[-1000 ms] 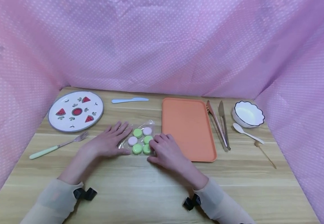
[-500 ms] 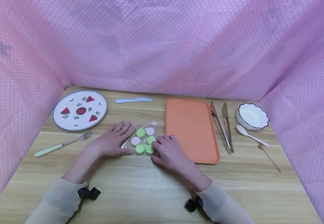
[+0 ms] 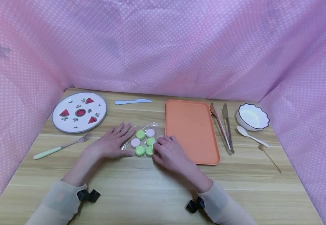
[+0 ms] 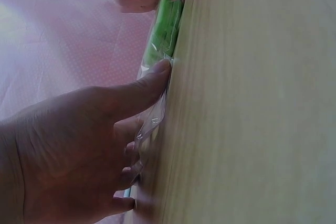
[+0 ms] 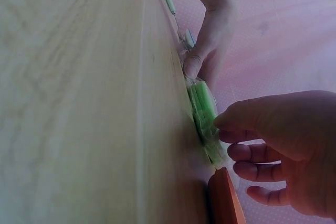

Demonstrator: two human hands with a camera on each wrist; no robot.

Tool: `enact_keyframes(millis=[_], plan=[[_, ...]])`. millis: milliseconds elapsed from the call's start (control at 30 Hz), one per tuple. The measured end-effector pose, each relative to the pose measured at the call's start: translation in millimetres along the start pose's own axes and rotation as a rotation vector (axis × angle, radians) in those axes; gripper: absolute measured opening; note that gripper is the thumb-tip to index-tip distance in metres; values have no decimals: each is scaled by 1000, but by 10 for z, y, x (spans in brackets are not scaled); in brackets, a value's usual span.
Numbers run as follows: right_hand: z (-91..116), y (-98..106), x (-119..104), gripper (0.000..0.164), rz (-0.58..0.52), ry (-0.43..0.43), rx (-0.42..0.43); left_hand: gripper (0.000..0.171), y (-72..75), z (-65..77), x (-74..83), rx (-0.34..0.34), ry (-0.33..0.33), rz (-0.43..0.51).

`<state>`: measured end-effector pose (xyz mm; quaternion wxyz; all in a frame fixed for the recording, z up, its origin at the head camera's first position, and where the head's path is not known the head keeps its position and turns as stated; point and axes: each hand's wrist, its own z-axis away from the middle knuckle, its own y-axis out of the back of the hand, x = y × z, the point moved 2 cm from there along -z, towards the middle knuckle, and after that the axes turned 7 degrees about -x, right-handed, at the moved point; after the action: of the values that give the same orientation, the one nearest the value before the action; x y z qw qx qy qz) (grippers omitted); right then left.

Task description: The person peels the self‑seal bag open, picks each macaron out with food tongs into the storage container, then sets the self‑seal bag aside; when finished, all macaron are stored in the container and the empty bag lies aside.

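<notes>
A clear plastic bag [image 3: 127,146] holding several green macarons [image 3: 140,151] and pale lilac macarons [image 3: 135,143] lies flat on the wooden table. My left hand [image 3: 109,143] rests on the bag's left side, palm down with fingers spread and straight; in the left wrist view its thumb [image 4: 149,85] presses the bag's near edge. At the bag's right edge, my right hand [image 3: 170,153] has curled fingers and pinches the plastic beside the green macarons. The right wrist view shows its thumb [image 5: 241,116] right at the bag, next to a green macaron [image 5: 202,100].
An orange tray [image 3: 191,131] stands just right of the bag. Beyond it lie metal cutlery [image 3: 227,125], a white spoon [image 3: 251,136], a small gold spoon [image 3: 269,158] and a scalloped bowl [image 3: 253,117]. On the left are a watermelon plate [image 3: 79,123], a fork [image 3: 61,147] and a blue knife [image 3: 133,102].
The head view has shifted slightly. Both hands stay at the two sides of the bag, and the macarons keep their arrangement.
</notes>
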<state>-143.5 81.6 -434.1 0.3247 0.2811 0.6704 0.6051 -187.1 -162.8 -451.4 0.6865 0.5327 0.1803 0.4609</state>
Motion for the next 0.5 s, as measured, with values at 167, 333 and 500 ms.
enact_keyframes(millis=[167,333,500], plan=[[5,17,-1,12,-23,6,-5,94,-9,8,1,3,3,3],[10,21,26,8,-56,0,-28,94,-9,18,8,13,1,3],[13,33,62,7,-77,-7,-32,94,-7,23,11,18,-1,-9]])
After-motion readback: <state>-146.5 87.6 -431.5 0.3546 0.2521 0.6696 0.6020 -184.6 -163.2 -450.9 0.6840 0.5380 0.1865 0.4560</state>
